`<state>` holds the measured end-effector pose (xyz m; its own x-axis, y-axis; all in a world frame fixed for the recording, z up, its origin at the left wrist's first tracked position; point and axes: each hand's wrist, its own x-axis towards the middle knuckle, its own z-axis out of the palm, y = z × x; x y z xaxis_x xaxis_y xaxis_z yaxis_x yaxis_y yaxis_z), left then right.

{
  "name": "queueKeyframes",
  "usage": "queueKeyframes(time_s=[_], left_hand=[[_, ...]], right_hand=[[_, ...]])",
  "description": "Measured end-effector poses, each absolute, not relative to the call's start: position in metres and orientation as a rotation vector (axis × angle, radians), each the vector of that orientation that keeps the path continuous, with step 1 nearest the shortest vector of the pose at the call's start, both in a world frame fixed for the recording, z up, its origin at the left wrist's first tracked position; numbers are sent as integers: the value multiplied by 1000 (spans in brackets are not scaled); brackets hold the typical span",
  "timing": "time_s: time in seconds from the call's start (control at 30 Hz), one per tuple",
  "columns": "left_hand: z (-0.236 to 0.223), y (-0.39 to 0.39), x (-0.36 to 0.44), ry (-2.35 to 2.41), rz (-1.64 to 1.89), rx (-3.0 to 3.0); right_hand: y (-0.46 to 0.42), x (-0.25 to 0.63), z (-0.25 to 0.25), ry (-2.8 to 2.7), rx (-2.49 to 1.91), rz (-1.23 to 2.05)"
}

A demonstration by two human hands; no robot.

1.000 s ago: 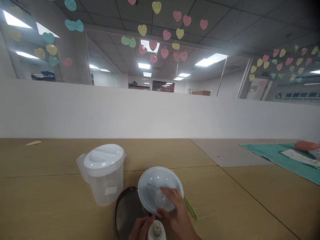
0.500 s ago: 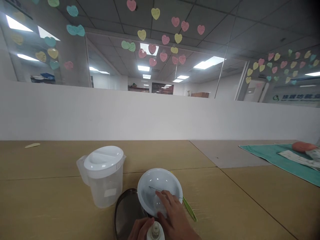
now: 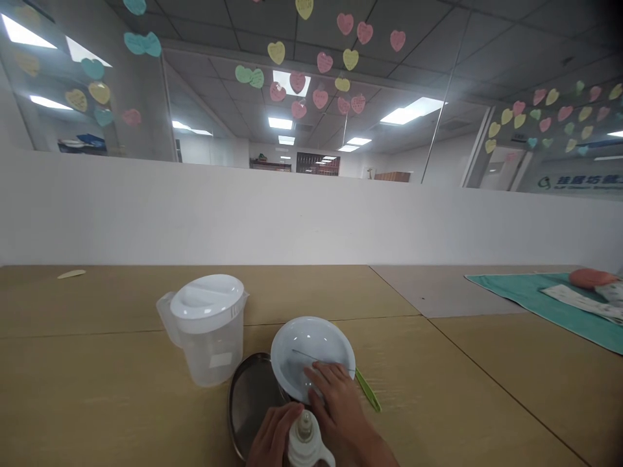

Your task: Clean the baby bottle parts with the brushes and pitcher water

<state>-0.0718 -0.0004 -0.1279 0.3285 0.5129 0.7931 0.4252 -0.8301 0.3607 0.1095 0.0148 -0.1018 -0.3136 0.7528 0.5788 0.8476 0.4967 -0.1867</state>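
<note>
My left hand (image 3: 272,436) is closed round the side of a white bottle (image 3: 304,442) with a clear nozzle on top, low in the view. My right hand (image 3: 337,403) reaches over the near right part of a white bowl (image 3: 292,338), fingers stretched out and thumb apart. A thin metal rod (image 3: 304,355) lies in the bowl, partly under those fingers. Whether the fingertips touch anything in the bowl is hard to tell. From under the bowl's right side a green handle (image 3: 368,390) sticks out. A dark metal tray (image 3: 250,399) lies left of the bottle.
A clear plastic jug (image 3: 211,344) with a white lid stands left of the bowl. At the far right, a teal cloth (image 3: 520,285) bears a reddish object (image 3: 590,278). A pale flat piece (image 3: 72,274) lies far left. A white wall (image 3: 292,214) runs behind the table.
The view has tipped down a little, so more of the bottle shows. My right hand's thumb and fingertips sit slightly closer together over the bowl. My left hand stays on the bottle.
</note>
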Motion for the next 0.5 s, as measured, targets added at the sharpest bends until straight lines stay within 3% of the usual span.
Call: queueKeyframes(time_s=[0.17, 0.33, 0.5], left_hand=[[-116, -6, -74, 872, 1431, 2571], [-105, -16, -71, 911, 1312, 2479], [-103, -18, -74, 779, 1244, 2304]], right_hand=[[9, 111, -83, -1970, -1308, -209], [-29, 95, -53, -1927, -1216, 148], [-53, 61, -61, -1814, -1374, 146]])
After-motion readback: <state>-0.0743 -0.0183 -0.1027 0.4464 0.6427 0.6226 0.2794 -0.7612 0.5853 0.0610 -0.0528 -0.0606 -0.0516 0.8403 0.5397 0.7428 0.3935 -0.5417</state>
